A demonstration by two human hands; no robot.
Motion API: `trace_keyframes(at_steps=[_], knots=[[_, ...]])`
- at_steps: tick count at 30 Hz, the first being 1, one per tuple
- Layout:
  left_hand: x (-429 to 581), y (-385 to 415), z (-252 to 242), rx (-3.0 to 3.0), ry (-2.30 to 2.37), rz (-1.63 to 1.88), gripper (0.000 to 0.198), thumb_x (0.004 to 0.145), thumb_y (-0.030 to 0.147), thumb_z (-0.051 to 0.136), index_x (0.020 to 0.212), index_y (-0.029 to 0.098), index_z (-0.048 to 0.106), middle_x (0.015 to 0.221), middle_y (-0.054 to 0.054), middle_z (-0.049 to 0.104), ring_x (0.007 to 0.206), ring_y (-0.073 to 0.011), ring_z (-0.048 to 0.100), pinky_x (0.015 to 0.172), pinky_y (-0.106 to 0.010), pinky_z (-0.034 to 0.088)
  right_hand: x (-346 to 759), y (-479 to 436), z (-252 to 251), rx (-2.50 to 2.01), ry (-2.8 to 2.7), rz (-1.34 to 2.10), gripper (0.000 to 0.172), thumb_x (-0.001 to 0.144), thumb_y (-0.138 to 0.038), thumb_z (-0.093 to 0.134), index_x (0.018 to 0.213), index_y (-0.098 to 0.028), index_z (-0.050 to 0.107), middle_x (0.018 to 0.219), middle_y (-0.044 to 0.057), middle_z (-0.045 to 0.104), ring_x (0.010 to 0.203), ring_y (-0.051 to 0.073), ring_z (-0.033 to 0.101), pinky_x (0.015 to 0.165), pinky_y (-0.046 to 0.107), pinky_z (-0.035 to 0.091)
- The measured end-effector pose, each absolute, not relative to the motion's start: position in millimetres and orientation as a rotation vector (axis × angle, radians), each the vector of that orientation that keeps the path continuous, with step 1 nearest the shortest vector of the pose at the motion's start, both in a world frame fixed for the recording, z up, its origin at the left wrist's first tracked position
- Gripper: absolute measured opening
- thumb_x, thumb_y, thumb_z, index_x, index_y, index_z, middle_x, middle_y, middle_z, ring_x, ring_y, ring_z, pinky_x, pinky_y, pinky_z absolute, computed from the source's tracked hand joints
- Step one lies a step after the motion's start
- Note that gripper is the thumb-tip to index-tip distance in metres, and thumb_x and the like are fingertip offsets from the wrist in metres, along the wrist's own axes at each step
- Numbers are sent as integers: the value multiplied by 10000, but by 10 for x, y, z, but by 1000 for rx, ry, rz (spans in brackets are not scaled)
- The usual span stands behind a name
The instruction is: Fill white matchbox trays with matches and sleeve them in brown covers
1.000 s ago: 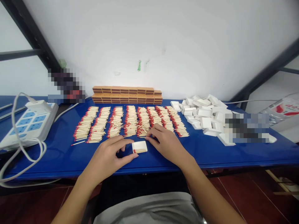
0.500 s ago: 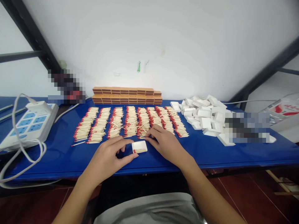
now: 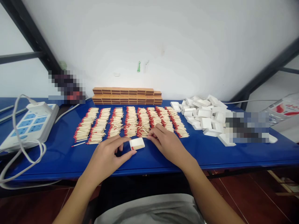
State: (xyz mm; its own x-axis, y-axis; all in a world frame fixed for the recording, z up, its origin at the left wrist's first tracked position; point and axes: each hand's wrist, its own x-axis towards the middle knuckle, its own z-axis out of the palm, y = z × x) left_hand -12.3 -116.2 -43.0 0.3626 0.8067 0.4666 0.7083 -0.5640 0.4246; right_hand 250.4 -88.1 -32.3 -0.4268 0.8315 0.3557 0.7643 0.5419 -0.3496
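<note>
A white matchbox tray (image 3: 138,142) lies near the front of the table, slightly turned, with a few red-tipped matches along its near side. My left hand (image 3: 111,153) grips it at the left end between thumb and forefinger. Just right of the tray, my right hand (image 3: 165,141) is closed in a pinch at the near end of the match piles; whatever is between its fingertips is too small to make out. Several long piles of matches (image 3: 130,119) run side by side behind both hands. One loose match (image 3: 78,144) lies apart at the left.
Stacked brown matchboxes (image 3: 127,98) line the wall. A heap of white trays (image 3: 203,113) is on the right. A white power strip (image 3: 32,123) with a looping cable occupies the left of the blue table (image 3: 149,163). A plastic bag (image 3: 283,109) is at far right.
The tray has shifted slightly left and tilted round in my left hand. My right hand has drawn slightly right, its fingertips closer together at the matches.
</note>
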Motion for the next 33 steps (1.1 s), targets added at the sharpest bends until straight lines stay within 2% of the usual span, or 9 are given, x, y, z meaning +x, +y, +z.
trace_keyframes(at_steps=[10,18,26,33], knots=[[-124,-1158,-437,2467,1309,923,321,973,438,750,1235,253,727,784,29,588,679,-133,545,678,-269,456,2489,-970,-254,-1145,-2263,305,82,1086,-221,571,1019,-214,619,1034,51,646,894,192,666,792,321,527],[-133,-1170,-438,2480,1255,955,306,969,416,759,1227,255,726,778,31,595,657,-123,540,657,-267,455,2387,-1098,-253,-1101,-2354,257,148,1102,-243,540,1013,-202,652,1017,65,657,878,191,668,767,320,523],[-130,-1186,-408,2461,1244,936,268,960,393,771,1192,265,726,779,35,583,664,-122,534,664,-268,448,2589,-994,-244,-1147,-2269,435,12,1020,-228,695,1013,-219,701,971,30,637,853,182,635,747,310,494],[-132,-1203,-407,2450,1238,925,253,956,376,773,1175,259,725,786,34,581,670,-122,523,667,-268,443,2524,-971,-288,-1188,-2263,422,95,1043,-173,626,962,-199,669,958,28,625,825,174,611,744,316,474]])
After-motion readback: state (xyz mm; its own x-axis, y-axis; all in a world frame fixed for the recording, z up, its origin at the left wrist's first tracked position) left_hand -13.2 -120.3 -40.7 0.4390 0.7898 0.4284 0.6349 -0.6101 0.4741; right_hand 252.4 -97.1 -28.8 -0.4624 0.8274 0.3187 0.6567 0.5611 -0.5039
